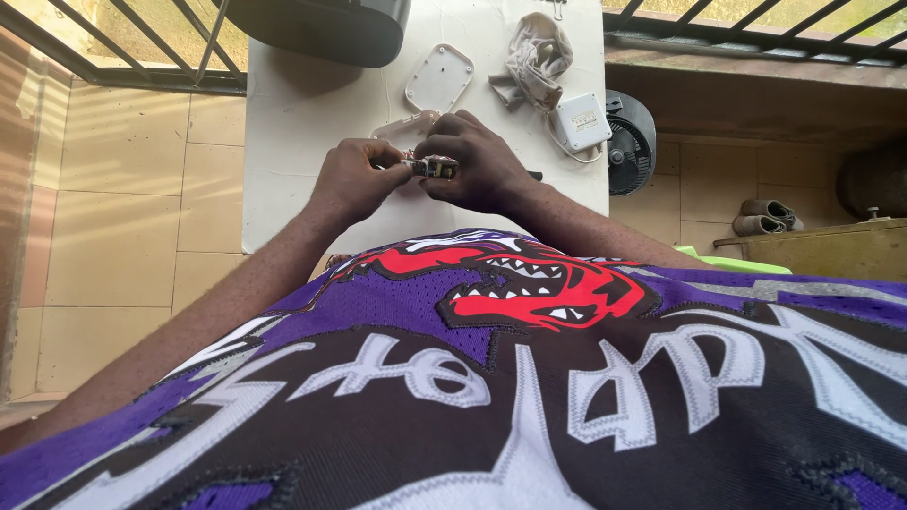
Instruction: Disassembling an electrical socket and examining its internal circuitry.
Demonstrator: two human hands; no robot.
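My left hand [351, 178] and my right hand [477, 161] meet over the near part of a white table [293, 123]. Between their fingertips they pinch a small metallic and dark part [436, 168]. The right hand wraps around it from the right; the left hand's fingers touch its left end. Just behind the hands lies a pale plastic piece [406, 124], partly hidden by them. A white rounded plastic cover [439, 77] rests farther back on the table.
A white square socket box [580, 122] with a cable and a crumpled grey cloth [535, 59] lie at the table's right. A dark round object [316, 28] sits at the back. A small black fan [630, 142], tiled floor and window bars surround the table.
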